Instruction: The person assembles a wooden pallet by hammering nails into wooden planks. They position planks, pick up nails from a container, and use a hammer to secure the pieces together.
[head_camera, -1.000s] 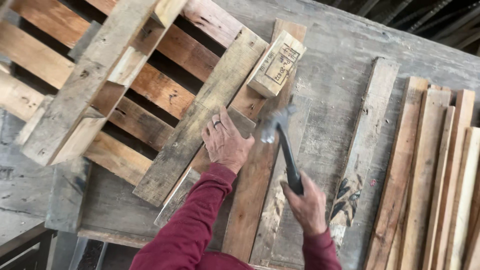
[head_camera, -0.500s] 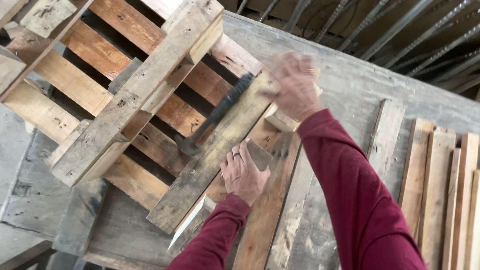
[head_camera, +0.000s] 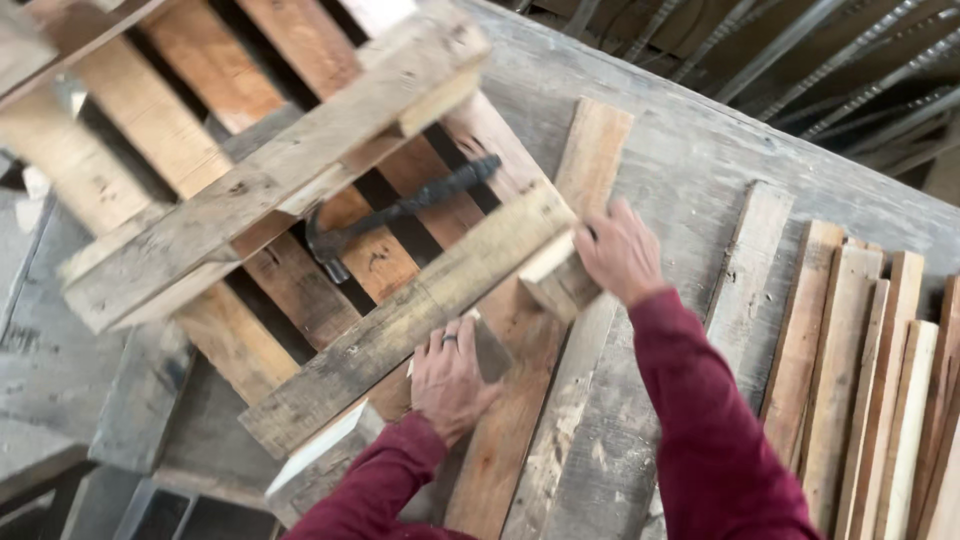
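1. Head view: the black-handled claw hammer (head_camera: 395, 215), swung in the right hand a moment ago, now lies released on the weathered wooden pallet (head_camera: 230, 215), so hammering has paused.
2. The right hand (head_camera: 620, 250) curls loosely on a pale wooden block (head_camera: 555, 280) at the end of the grey pallet stringer (head_camera: 400, 325).
3. The left hand (head_camera: 450, 380) presses flat, fingers spread, on a brown plank (head_camera: 520, 400) beside that stringer, grasping nothing.
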